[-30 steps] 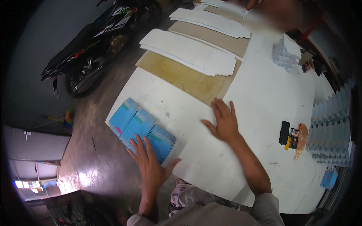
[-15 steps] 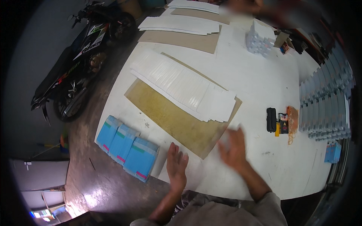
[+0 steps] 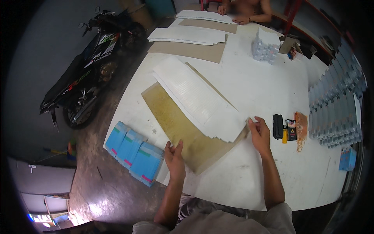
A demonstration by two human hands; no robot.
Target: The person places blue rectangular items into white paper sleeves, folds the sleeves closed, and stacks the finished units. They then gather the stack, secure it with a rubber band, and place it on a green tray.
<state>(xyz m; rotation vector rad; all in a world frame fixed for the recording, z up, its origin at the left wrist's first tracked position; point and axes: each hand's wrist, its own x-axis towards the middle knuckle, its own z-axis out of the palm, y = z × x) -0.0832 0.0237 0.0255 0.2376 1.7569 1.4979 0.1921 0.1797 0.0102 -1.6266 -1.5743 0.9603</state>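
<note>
A yellowish-brown board (image 3: 165, 109) lies aslant on the white table, with a fanned stack of white paper sheets (image 3: 194, 95) overlapping on it. My right hand (image 3: 260, 134) is at the board's right corner, its thumb and fingers closed about the edge there. Just off the board's left edge, my left hand (image 3: 175, 160) hangs with thumb and fingers apart and nothing between them. Beside it on the left stand bundles of blue booklets (image 3: 145, 162) at the table's edge.
A black case (image 3: 277, 126), a yellow lighter (image 3: 284, 136), a small dark box (image 3: 291, 130) and orange bands (image 3: 300, 126) lie to the right. Tall grey-white stacks (image 3: 335, 115) line the right edge. Across the table sits another person (image 3: 259, 11). A motorcycle (image 3: 87, 74) stands left.
The board and its sheets have turned clockwise, their near end shifting toward me. My right hand has moved up to the board's corner; my left hand has moved slightly left.
</note>
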